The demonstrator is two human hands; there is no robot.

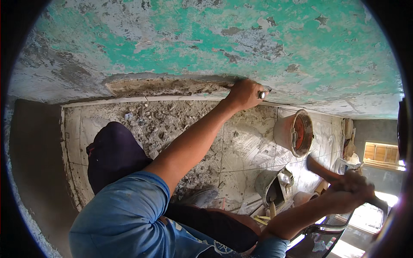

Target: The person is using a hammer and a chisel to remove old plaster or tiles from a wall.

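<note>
My left hand (244, 94) is against the foot of the painted wall (200, 42), closed around a metal chisel (261, 94). The chisel's round end points back out of the fist, and a thin dark tip shows on the far side, by the broken strip. That strip is a long band of chipped plaster (161, 86), rough and brown, just above the tile skirting (129, 100). Raised at the lower right, my right hand (350, 190) grips a hammer (326, 172) by its brownish handle. The hammer is apart from the chisel, and its dark head is blurred.
Plaster rubble (167, 125) covers the tiled floor (238, 151) below the strip. A mortar-stained bucket (285, 132) stands by the wall. Behind it are a second bucket (263, 185) with tools and a black mesh chair (319, 240). My shoe (203, 196) rests among the debris.
</note>
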